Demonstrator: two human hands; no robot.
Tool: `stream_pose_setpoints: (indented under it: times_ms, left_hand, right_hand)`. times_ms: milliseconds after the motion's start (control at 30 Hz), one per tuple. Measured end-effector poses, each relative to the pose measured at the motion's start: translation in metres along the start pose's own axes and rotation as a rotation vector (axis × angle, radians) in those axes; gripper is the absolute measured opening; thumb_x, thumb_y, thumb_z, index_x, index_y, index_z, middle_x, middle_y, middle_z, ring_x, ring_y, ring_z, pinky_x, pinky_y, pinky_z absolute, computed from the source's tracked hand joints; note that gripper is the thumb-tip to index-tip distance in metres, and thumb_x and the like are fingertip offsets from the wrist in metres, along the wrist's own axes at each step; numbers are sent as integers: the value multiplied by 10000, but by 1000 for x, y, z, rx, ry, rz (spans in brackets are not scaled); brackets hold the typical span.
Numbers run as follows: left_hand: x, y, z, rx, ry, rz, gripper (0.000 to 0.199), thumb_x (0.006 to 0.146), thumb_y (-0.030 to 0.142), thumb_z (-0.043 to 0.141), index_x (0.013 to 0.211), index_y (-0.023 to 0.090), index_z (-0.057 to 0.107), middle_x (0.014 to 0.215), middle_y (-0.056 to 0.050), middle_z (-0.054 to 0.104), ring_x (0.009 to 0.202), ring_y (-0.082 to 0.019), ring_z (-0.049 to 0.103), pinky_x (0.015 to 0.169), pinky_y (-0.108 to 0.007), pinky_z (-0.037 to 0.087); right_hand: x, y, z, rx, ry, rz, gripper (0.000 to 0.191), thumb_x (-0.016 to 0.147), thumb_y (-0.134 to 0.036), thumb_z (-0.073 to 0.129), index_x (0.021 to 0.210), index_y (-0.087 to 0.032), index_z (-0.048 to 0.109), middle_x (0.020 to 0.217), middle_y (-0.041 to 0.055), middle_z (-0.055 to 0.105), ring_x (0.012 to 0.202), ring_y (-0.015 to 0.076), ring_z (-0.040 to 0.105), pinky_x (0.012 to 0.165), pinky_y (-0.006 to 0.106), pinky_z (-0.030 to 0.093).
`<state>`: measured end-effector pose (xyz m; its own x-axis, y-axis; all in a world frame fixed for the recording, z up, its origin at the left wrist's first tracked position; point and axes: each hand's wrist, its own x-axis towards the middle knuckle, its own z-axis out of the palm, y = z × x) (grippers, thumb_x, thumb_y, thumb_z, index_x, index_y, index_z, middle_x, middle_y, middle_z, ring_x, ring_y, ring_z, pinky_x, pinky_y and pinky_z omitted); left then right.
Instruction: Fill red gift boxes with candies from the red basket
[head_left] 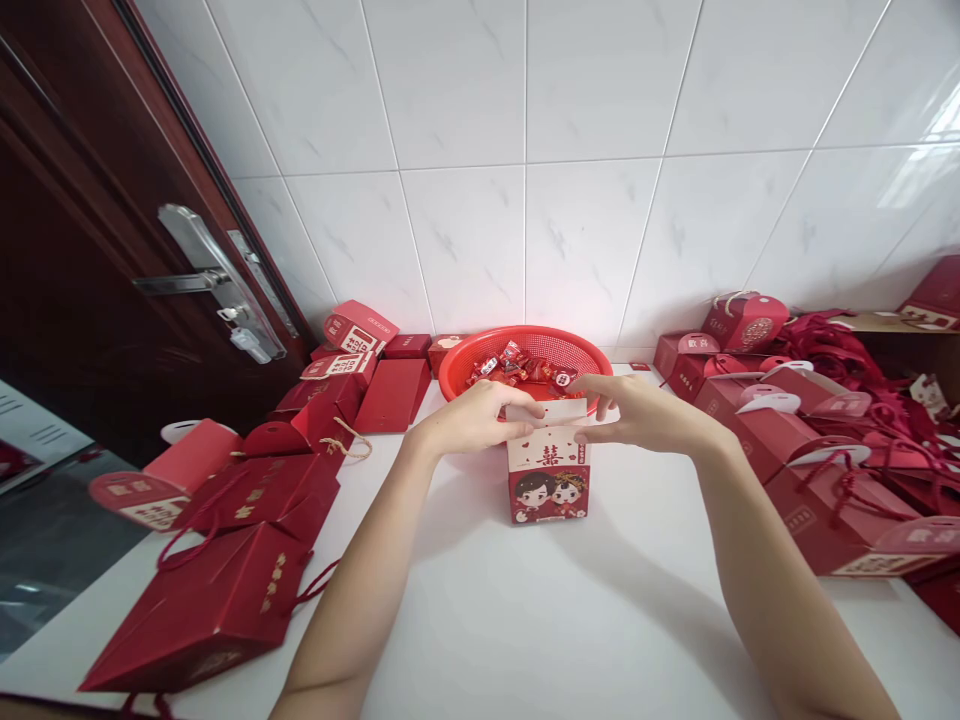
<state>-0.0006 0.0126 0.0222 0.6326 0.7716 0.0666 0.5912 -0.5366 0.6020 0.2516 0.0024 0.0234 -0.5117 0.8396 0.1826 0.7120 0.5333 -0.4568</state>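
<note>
Two bare hands meet at the top of one small upright box [550,490], which stands on a white table [570,620] well toward the wall. With that box as the clock's centre, the left hand [486,414] comes in at ten o'clock, its thumb and fingers grasping the upper left edge. The right hand [628,412] sits at two o'clock: its thumb touches the upper right part of the box and its index finger reaches over the raised pale flap [564,410] — whether it clamps the card, I cannot tell. Facing the camera, the box shows two cartoon figures on red below a pale band with a red character.

At twelve o'clock, just behind the box, a red plastic basket [589,350] holds some red-wrapped sweets [517,362]; the hands and flap hide its near side. Many red gift boxes [259,490] crowd the table from eight to eleven o'clock, several with cord handles. Another group of red boxes [787,430] lies around three o'clock — rounded lids and cords overlapping — with a heap of dark red ribbon [825,340] beyond. A dark door [90,210] stands at ten o'clock, keys [246,338] hanging from its lock, and a pale tiled wall [585,90] rises behind the basket.
</note>
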Motion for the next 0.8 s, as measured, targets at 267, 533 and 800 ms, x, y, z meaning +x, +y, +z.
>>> stream_pose_setpoints:
  times_ms: [267,533,800]
  left_hand:
    - [1,-5,1,66,10,50,389,821,158,582,1188,228,693,1224,-37,714,1011,-218,680,813,-311,530]
    - [5,-9,2,-234,504,199,449,811,235,667,1259,214,649,1086,-50,724,844,-165,680,808,-315,578]
    - [3,3,3,-331,672,260,272,808,281,718,1059,176,721,1090,-68,737,825,-166,693,765,-291,589]
  right_hand:
    - [15,10,12,50,6,-5,173,785,-227,609,706,-217,456,669,-18,551,603,144,514,538,257,360]
    - [11,15,0,511,221,-120,272,830,-427,693,797,-181,583,710,11,602,635,140,554,567,271,447]
    - [5,2,-5,730,275,-182,378,805,-476,764,739,-188,528,638,-37,525,539,85,513,458,216,440]
